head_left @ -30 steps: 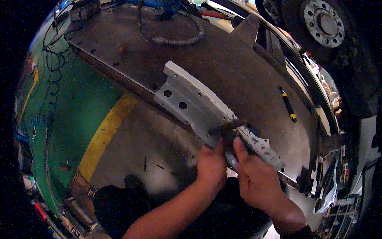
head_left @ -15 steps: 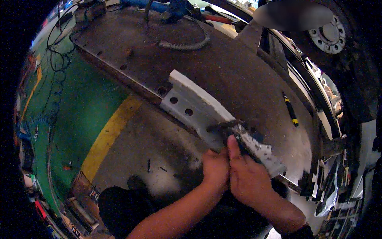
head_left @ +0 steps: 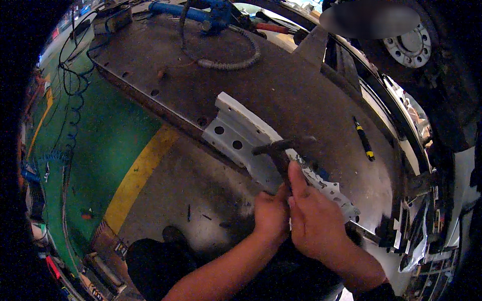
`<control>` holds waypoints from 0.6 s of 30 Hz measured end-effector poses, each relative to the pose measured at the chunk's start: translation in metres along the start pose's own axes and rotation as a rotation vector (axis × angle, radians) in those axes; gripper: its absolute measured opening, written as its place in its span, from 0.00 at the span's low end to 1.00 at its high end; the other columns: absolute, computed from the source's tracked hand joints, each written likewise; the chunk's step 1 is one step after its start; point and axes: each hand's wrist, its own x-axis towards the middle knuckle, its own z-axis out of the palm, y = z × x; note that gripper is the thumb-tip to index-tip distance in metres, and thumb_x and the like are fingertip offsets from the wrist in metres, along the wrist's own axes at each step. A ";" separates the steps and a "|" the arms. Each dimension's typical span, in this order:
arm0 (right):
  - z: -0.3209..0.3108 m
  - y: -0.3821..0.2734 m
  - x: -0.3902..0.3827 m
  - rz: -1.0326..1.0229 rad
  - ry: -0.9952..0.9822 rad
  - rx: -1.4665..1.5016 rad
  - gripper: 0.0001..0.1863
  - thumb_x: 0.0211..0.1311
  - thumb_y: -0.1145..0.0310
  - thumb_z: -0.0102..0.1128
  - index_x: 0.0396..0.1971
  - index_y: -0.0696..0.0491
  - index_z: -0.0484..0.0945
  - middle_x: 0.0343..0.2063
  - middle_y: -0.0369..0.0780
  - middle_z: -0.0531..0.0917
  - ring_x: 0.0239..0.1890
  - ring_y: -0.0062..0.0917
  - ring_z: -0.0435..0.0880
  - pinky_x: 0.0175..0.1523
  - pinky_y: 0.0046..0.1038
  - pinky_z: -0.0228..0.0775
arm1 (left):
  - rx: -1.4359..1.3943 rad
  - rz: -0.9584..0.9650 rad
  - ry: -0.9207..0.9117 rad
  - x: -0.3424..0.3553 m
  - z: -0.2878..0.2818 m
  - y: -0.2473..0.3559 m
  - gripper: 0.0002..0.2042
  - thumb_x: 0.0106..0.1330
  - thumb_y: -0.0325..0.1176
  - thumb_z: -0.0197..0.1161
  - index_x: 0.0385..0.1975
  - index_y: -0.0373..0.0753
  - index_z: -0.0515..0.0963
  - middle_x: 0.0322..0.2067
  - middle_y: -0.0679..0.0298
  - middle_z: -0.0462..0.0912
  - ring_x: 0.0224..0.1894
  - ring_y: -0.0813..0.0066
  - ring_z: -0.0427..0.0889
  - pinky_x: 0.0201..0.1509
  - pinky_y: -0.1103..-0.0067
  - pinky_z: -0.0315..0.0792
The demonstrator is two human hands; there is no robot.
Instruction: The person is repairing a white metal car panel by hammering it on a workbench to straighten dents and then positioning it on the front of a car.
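Observation:
A long grey-white sheet-metal part (head_left: pixel 247 131) with round holes lies along the near edge of the dark steel table (head_left: pixel 281 83). Its right end is jagged and torn. My left hand (head_left: pixel 271 215) is closed at the part's near edge, thumb up, seemingly gripping it; the fingertips are hidden. Beside it, my right hand (head_left: pixel 317 218) is wrapped round the handle of a dark hammer (head_left: pixel 277 146), index finger stretched along the handle. The hammer's head is over the middle of the part; whether it touches the metal I cannot tell.
A utility knife (head_left: pixel 363 139) with yellow bands lies at the table's right. A blue tool (head_left: pixel 203 17) with a ribbed hose (head_left: pixel 235 64) rests at the far side. Coiled cables (head_left: pixel 75 108) hang at the left over the green floor, which has a yellow stripe (head_left: pixel 135 178).
The hammer's head has moved up and slightly left over the metal part. Both hands keep their holds, and the whole view has shifted a little.

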 end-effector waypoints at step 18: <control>-0.063 0.125 -0.098 0.488 0.536 -0.126 0.26 0.65 0.67 0.54 0.64 0.48 0.67 0.46 0.51 0.82 0.43 0.47 0.82 0.51 0.43 0.73 | -0.049 0.030 0.153 -0.027 -0.040 -0.001 0.12 0.62 0.32 0.66 0.42 0.46 0.71 0.33 0.67 0.81 0.28 0.75 0.81 0.21 0.79 0.73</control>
